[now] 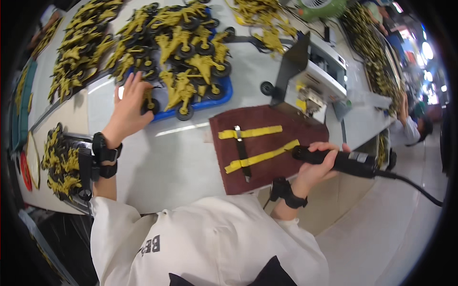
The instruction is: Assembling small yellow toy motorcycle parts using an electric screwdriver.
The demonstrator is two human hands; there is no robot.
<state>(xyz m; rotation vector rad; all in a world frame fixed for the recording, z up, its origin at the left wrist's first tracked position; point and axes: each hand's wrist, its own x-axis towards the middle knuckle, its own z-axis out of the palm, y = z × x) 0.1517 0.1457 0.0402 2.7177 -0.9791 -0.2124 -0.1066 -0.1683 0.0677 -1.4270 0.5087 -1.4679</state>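
My right hand (317, 169) is closed around a black corded electric screwdriver (355, 162), its tip pointing left over a dark red cloth (267, 164). My left hand (129, 107) reaches to the near-left rim of a blue tray (222, 97), its fingers apart. Between its thumb and fingers shows a small black wheel (152, 105); I see no grip on it. Yellow plastic parts with black wheels (183, 90) are heaped in the tray. Two yellow strips (262, 156) and a dark metal bar (242, 152) crossing them lie on the cloth.
A white and black box-shaped device (315, 81) stands behind the cloth, with a loose black wheel (267, 88) beside it. More yellow parts (81, 52) lie at the far left, and others fill a container (62, 167) at the near left. A person (412, 128) is at the right.
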